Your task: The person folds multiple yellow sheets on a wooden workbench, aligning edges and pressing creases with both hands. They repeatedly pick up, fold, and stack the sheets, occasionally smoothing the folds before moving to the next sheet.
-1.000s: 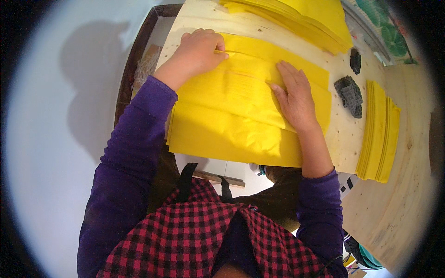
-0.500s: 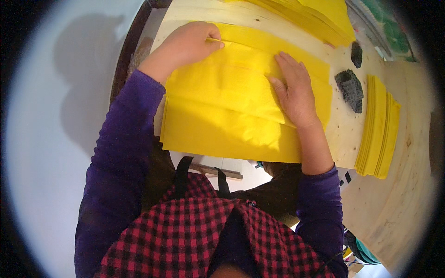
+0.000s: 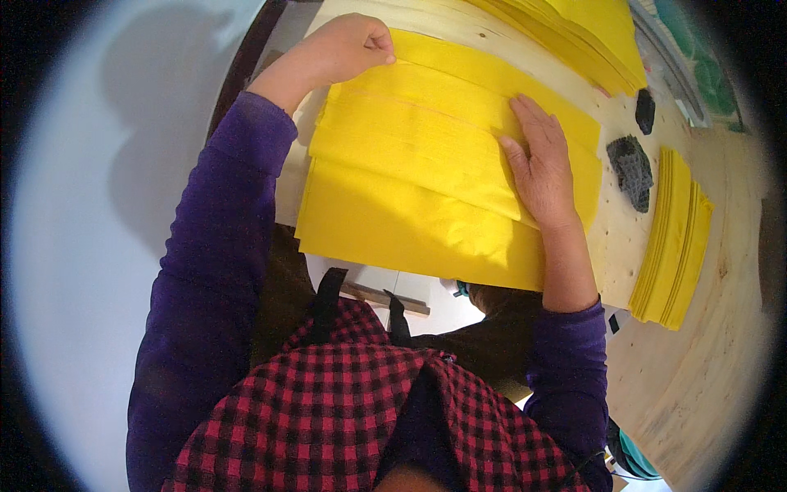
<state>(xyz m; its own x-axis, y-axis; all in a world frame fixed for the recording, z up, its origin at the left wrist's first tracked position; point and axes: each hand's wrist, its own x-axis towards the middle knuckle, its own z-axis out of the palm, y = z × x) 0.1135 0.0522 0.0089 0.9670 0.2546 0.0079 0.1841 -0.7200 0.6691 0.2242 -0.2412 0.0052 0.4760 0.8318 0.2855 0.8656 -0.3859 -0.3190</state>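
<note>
In front of me a yellow sheet, which looks like thin cloth, lies on the table with a folded flap and crosswise creases. More yellow material shows beneath it along the far and near sides. My left hand is at the far left corner of the flap, thumb and forefinger pinched together at its edge. Flat on the right part of the flap rests my right hand, its fingers pointing away from me and its thumb spread.
A pile of larger yellow sheets lies at the far right. Narrow folded yellow strips are stacked right of my hand, on the pale wooden table. Between lie a crumpled dark grey cloth and a small black object. A white wall stands left.
The view has shifted slightly. My left hand stays pinched at the flap's far left corner, and my right hand still lies flat on the sheet. The flap looks a little flatter.
</note>
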